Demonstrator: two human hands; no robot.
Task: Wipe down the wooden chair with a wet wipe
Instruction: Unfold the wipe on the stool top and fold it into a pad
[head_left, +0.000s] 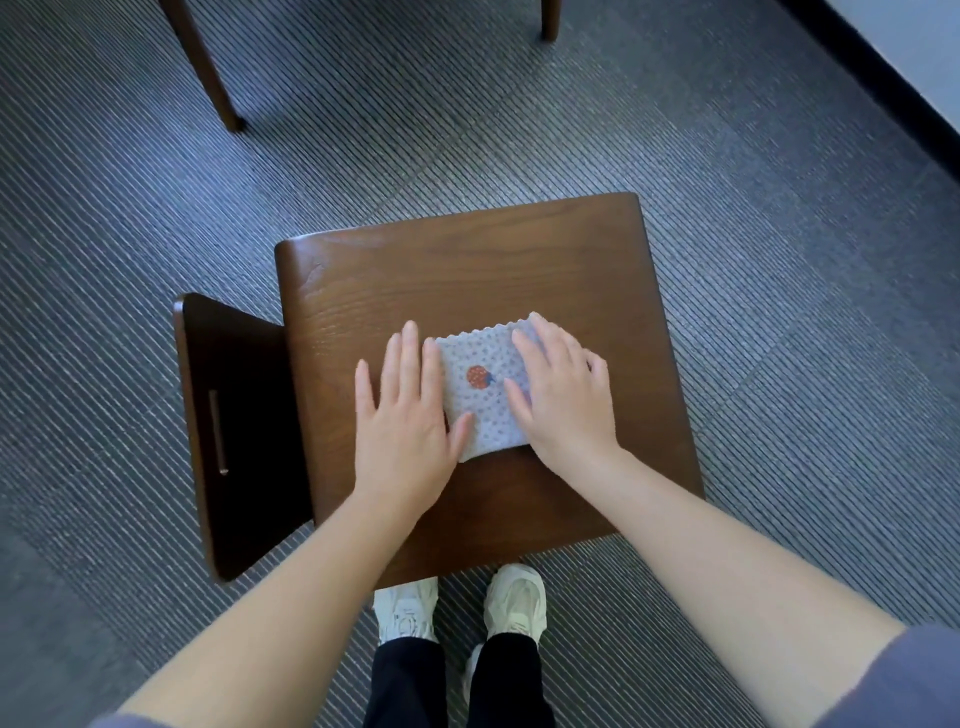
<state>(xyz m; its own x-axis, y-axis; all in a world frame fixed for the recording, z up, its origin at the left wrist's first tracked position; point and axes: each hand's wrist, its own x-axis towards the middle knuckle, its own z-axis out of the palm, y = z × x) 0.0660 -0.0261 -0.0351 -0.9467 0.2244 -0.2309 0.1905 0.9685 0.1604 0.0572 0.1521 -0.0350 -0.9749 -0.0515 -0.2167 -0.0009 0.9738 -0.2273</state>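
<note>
A dark brown wooden chair (467, 270) stands below me, its seat facing up and its backrest (234, 415) at the left. A folded white dotted wet wipe (480, 395) with a small red mark lies flat in the middle of the seat. My left hand (405, 415) lies flat with straight fingers on the seat, its thumb and forefinger touching the wipe's left edge. My right hand (561, 395) presses flat on the right part of the wipe, covering that side.
Grey ribbed carpet (779, 260) surrounds the chair. Two wooden legs (208, 67) of another piece of furniture stand at the top. A dark baseboard (883, 78) and pale wall run along the top right. My white shoes (462, 608) are just below the seat's near edge.
</note>
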